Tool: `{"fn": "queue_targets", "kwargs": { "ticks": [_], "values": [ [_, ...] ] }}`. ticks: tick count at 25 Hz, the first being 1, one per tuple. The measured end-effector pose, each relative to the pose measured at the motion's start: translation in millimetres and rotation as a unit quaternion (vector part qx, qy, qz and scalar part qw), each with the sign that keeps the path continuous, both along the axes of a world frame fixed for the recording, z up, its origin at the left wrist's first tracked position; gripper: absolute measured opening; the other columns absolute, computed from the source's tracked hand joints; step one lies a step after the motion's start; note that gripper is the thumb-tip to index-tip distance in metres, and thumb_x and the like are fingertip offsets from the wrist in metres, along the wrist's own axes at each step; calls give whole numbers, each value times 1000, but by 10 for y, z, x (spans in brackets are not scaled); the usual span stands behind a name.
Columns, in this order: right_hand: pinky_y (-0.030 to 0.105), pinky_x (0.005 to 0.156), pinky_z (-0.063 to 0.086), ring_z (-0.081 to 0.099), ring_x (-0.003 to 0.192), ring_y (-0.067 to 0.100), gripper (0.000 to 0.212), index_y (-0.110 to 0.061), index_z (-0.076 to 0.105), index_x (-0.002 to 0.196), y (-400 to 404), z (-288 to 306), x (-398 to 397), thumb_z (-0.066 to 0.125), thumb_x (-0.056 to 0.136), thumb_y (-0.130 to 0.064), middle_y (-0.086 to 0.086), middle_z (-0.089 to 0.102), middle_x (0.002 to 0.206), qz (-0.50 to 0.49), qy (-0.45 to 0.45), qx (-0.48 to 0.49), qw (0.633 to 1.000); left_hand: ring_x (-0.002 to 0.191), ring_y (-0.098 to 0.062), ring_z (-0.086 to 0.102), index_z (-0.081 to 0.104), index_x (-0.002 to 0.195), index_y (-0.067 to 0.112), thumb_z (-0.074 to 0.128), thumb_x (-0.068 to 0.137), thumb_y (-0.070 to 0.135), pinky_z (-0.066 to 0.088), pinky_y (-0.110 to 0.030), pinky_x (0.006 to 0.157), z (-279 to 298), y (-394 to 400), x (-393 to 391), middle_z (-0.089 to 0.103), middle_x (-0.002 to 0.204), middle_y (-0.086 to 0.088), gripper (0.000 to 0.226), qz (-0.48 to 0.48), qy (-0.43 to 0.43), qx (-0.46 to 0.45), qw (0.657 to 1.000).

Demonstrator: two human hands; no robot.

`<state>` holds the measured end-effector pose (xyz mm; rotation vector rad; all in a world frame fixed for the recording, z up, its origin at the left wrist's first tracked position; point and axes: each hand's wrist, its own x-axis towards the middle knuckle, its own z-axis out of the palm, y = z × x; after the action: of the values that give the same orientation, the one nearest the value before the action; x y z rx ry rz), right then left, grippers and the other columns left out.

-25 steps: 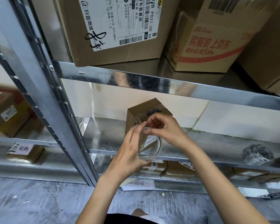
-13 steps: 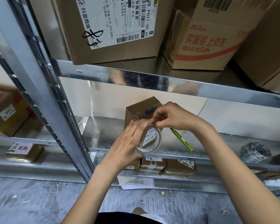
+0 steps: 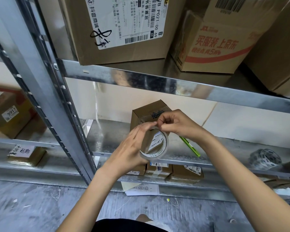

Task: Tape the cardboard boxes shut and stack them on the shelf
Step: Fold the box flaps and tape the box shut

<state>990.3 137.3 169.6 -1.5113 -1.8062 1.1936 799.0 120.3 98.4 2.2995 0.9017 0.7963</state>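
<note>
The fingertips of the right hand are bent and pressed together at the top edge of a roll of clear tape, pinching at its free end. The left hand grasps the roll from the left side, with the fingers curved over the rim and the palm behind it. The roll is thin and transparent with a pale core, so through its hole a white label with handwriting is visible. It is held in the air in front of the middle shelf, just before a small cardboard box.

This box is brown, stands upright on the middle shelf, and has dark print on its top flap. I cannot tell if the flap is already taped.

Compared with one second ago, the right hand has risen from the front of the roll to its upper edge, and a green utility knife, which was hidden behind the right wrist, now lies in view on the shelf to the right of the box. The left hand has kept its hold on the roll in nearly the same place.

Both forearms come up from the bottom of the view and meet at the roll, the right wrist bent a little downward.

Above, on the upper shelf, stand a large labelled box and a box with red print. A patterned tape roll lies far right on the middle shelf, and flat parcels lie on the shelf below.
</note>
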Motion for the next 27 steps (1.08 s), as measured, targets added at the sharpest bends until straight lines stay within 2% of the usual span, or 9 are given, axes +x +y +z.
{"fn": "queue_targets", "kwargs": {
  "ticks": [4,6,8,10,12,15,17,22,27],
  "values": [
    [25,61,40,50,64,14,6,-2,62,79,-15,-94,-26,60,84,1,7,55,68,-68,81,36,994,130,3,34,21,137,41,82,61,33,27,-13,108,-6,12,-13,35,138,14,97,22,-93,-50,994],
    [22,68,47,59,73,11,5,-6,67,91,-40,-96,-27,63,88,-5,5,63,79,-76,128,34,988,129,-1,39,22,136,40,87,59,26,30,-14,107,-13,22,-27,40,138,8,102,28,-115,-63,991],
    [21,77,50,64,87,12,21,-10,70,106,-67,-54,-22,66,85,-10,5,69,95,-58,142,29,988,128,-2,40,23,137,38,88,58,26,31,-14,106,-6,34,-40,41,138,6,103,27,-118,-67,990],
    [22,78,52,67,89,13,23,-11,72,103,-72,1,-35,70,81,-5,7,72,96,-45,113,41,992,129,0,39,23,137,37,88,58,27,30,-13,106,6,50,-54,40,139,9,102,19,-99,-56,993],
    [23,76,53,67,80,12,21,-12,74,93,-50,37,-58,74,77,0,6,73,85,-51,27,71,996,129,5,34,20,137,39,86,60,25,29,-13,106,22,47,-64,35,139,13,102,11,-50,-36,998],
    [19,70,51,62,66,5,12,-12,76,78,-34,77,-106,78,72,-1,-5,68,69,-68,-104,102,987,126,9,26,20,137,37,80,63,20,25,-8,104,43,8,-57,34,142,9,97,13,28,7,1000],
    [21,67,50,59,63,5,13,-13,72,71,-39,92,-141,80,69,-2,-5,65,66,-68,-138,109,982,122,11,23,24,138,30,75,63,24,20,-3,102,51,1,-49,36,141,7,91,11,38,27,999],
    [12,57,42,50,56,-3,33,-22,59,66,-78,44,-170,76,69,7,-8,58,65,-61,-80,100,990,123,18,28,21,135,40,83,62,28,24,-1,100,81,5,-50,31,133,22,96,3,-27,-38,999],
    [15,60,43,50,61,3,20,-9,63,75,-54,-3,-157,73,73,9,-3,58,67,-43,-29,94,994,128,0,40,25,130,46,90,54,26,31,-15,106,39,-10,-3,40,136,16,102,1,-102,-107,989]
  ]
}}
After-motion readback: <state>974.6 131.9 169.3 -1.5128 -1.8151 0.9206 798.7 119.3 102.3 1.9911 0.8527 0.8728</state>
